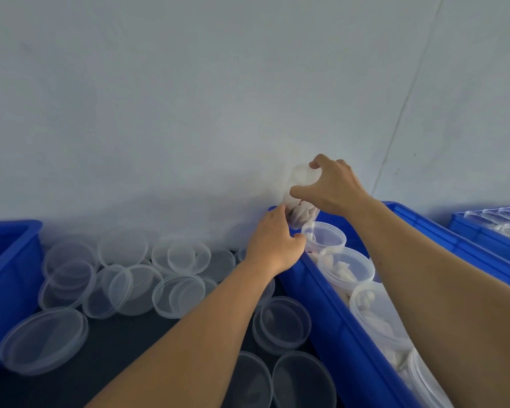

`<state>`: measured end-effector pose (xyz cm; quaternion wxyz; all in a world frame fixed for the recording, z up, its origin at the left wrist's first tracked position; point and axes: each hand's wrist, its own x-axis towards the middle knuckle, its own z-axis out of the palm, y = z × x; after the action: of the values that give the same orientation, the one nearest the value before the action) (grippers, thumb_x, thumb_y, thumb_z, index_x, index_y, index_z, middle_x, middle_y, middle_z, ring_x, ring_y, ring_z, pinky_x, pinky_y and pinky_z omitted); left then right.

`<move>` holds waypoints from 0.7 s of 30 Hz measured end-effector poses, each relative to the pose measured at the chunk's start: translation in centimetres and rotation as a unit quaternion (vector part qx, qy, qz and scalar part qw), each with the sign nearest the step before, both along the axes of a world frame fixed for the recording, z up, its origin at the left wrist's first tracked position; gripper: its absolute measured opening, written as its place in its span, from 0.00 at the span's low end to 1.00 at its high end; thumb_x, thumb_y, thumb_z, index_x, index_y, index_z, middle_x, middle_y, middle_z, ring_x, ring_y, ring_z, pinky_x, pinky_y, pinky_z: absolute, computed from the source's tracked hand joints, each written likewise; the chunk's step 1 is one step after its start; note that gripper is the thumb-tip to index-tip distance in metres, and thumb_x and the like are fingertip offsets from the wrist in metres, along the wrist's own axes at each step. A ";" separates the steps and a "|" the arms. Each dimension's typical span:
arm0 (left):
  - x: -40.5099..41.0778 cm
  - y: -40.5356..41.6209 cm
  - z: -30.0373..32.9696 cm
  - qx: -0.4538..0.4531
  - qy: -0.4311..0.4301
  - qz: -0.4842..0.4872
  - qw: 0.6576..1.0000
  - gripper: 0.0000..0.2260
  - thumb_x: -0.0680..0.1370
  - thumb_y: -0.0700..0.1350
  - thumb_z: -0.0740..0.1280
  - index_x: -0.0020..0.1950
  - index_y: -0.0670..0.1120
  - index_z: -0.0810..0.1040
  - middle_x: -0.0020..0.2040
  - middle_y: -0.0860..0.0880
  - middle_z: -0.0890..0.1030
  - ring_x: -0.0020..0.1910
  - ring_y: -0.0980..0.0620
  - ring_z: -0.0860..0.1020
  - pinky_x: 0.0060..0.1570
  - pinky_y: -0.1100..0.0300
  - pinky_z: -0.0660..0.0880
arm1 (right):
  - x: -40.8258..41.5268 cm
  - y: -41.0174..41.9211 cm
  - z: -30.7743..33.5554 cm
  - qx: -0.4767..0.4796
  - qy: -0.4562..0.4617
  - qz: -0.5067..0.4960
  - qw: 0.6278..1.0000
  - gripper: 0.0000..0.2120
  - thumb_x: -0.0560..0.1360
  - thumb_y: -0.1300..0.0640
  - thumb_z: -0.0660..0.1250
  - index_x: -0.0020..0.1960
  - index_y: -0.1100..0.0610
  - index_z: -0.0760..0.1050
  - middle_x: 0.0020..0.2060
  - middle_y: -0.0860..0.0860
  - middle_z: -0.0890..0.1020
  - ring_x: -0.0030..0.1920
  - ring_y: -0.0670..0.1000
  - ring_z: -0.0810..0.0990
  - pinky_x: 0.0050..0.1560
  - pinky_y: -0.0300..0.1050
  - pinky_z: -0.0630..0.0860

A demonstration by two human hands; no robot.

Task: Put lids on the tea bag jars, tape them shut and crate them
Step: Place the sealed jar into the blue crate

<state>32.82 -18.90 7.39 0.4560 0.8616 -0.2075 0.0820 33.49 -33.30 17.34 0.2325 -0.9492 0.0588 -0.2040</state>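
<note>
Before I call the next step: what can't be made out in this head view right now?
- Lifted jar: blurred, rim covered by the right hand; lid on or off unclear.
- Left hand: fingertips hidden behind the jar's base.
- Left blue crate: cut off by the frame edge, contents unseen.
- Far-right crate: mostly cropped.
- No tape in view.

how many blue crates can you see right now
3. One crate at the left edge, one on the right holding open tea bag jars, and one at the far right edge, partly cut off. Others may lie outside the frame.
</note>
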 end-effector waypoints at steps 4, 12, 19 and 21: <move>-0.1 0.1 0.1 0.001 0.012 0.007 1.000 0.21 0.81 0.47 0.70 0.73 0.50 0.71 0.68 0.53 0.76 0.63 0.52 0.76 0.62 0.58 0.75 | -0.3 -0.5 0.2 0.010 0.000 -0.005 1.000 0.38 0.67 0.40 0.76 0.74 0.51 0.71 0.67 0.55 0.73 0.59 0.57 0.78 0.51 0.50 0.73; -0.7 0.1 -0.4 -0.053 0.039 -0.002 0.998 0.05 0.77 0.44 0.66 0.44 0.51 0.71 0.45 0.52 0.78 0.40 0.53 0.76 0.41 0.57 0.72 | -1.0 -0.3 -5.7 -0.002 0.085 0.016 0.996 0.40 0.70 0.34 0.74 0.76 0.50 0.73 0.72 0.54 0.75 0.69 0.58 0.75 0.57 0.47 0.70; -0.6 0.2 -0.7 0.029 0.024 -0.023 0.999 0.26 0.84 0.48 0.61 0.82 0.46 0.63 0.81 0.46 0.67 0.80 0.46 0.66 0.76 0.47 0.68 | -0.1 -0.6 -6.6 -0.013 0.155 -0.015 0.988 0.35 0.71 0.35 0.68 0.76 0.43 0.68 0.73 0.50 0.72 0.60 0.55 0.76 0.56 0.54 0.74; -0.6 0.2 -0.7 0.053 0.009 -0.025 0.998 0.24 0.85 0.51 0.60 0.81 0.49 0.65 0.79 0.47 0.68 0.79 0.46 0.65 0.76 0.44 0.68 | 0.0 -0.1 -6.2 0.029 0.182 -0.002 0.983 0.34 0.68 0.36 0.65 0.73 0.42 0.69 0.68 0.50 0.71 0.61 0.58 0.76 0.63 0.57 0.76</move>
<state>32.20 -18.74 6.70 0.4131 0.8799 -0.2292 0.0514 33.49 -33.40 11.18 0.2446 -0.9632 0.1081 -0.0271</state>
